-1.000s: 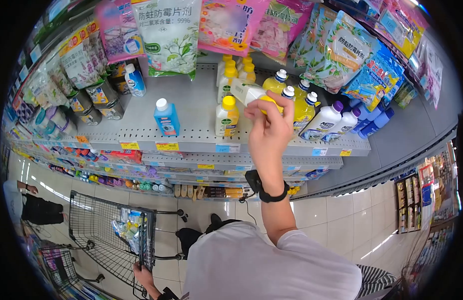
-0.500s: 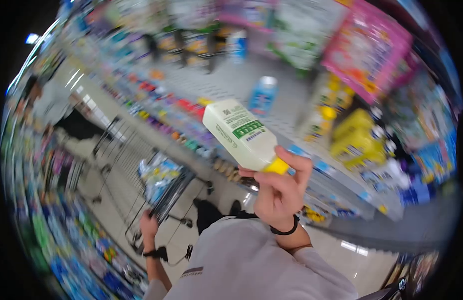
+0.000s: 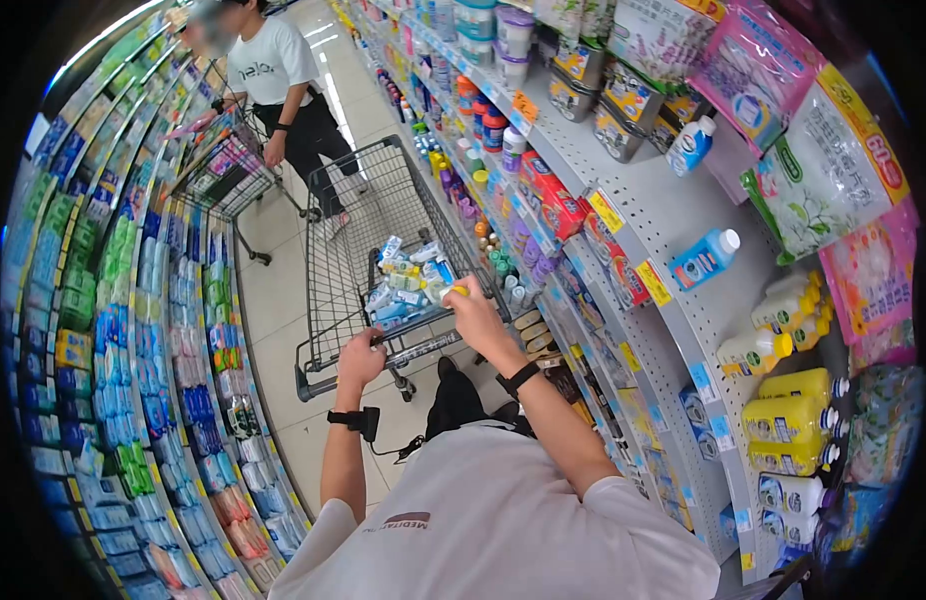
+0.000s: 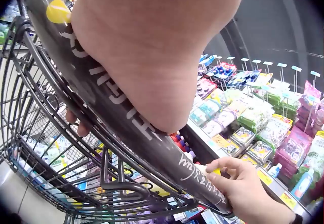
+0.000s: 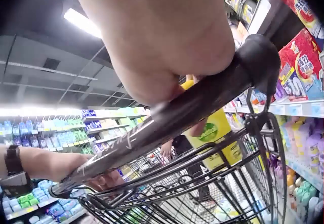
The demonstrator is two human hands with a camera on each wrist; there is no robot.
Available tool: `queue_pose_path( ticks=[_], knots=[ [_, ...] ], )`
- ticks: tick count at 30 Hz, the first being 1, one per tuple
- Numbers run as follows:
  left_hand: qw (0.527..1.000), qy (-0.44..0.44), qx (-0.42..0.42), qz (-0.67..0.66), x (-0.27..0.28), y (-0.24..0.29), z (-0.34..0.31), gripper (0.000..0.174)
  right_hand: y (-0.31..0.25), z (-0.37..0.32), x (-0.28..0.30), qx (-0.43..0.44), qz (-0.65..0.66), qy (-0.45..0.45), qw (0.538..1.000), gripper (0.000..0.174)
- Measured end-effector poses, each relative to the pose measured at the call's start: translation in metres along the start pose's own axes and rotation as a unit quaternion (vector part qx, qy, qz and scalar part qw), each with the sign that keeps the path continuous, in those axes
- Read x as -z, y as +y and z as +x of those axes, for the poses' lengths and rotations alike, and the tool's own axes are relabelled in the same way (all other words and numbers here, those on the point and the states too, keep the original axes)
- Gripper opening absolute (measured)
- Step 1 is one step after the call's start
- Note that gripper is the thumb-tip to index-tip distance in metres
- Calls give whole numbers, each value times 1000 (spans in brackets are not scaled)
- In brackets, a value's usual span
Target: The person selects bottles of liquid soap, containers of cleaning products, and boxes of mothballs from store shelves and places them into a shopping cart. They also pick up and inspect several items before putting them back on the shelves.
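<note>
My left hand (image 3: pixel 361 352) grips the dark handle (image 4: pixel 119 110) of a wire shopping cart (image 3: pixel 348 225). My right hand (image 3: pixel 475 305) holds a pale bottle with a green label (image 5: pixel 215 130) by its neck, just under the yellow cap (image 3: pixel 460 291). The bottle hangs just past the handle, over the near end of the basket. Several small packages (image 3: pixel 408 285) lie in the basket below it. In the left wrist view my right hand (image 4: pixel 242 186) shows beyond the handle's far end, with a bit of yellow cap showing between its fingers.
Grey shelves (image 3: pixel 673 215) with yellow and white bottles run along my right. Shelves of packed goods (image 3: pixel 123 330) line my left. Farther up the tiled aisle a person in a white shirt (image 3: pixel 273 85) stands with a second cart (image 3: pixel 218 165).
My view swung from the shelf down to the cart. My right hand brought the bottle from the shelf down over the basket. My left hand stayed on the handle.
</note>
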State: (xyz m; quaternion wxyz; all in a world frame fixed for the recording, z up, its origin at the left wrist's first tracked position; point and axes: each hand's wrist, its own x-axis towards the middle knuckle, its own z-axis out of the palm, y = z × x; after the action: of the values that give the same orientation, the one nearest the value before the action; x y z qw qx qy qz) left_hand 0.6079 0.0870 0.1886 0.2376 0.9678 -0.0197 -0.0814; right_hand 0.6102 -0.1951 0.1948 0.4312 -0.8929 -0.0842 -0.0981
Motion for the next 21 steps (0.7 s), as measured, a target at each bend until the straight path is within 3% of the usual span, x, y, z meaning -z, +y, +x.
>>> queue_pose_path(
  ticks=[5,7,8,10,13,15,19,21],
  knots=[
    [1000,-22,10,-8,0,1,2,40,10,1,-8,-50,-17,29,998,20],
    [1000,-26,10,-10,-1,1,3,43,11,-1,-4,-1,40,100,994,14],
    [999,-31,4,-12,1,1,2,43,12,-1,-3,-6,35,104,994,14],
    [999,-35,-1,-3,2,2,1,46,16,-6,2,69,104,89,988,9],
    [999,-36,-5,-6,-9,-19,6,47,2,-23,30,32,161,59,985,7],
    [999,-16,-25,-30,-22,-38,12,41,2,-44,67,2,172,58,983,9],
    [995,-64,-56,-59,-18,-41,20,31,-24,-105,181,-94,182,67,976,12],
    [993,-74,-66,-58,-23,-53,26,35,-73,-136,249,-105,23,138,985,13]
  ],
)
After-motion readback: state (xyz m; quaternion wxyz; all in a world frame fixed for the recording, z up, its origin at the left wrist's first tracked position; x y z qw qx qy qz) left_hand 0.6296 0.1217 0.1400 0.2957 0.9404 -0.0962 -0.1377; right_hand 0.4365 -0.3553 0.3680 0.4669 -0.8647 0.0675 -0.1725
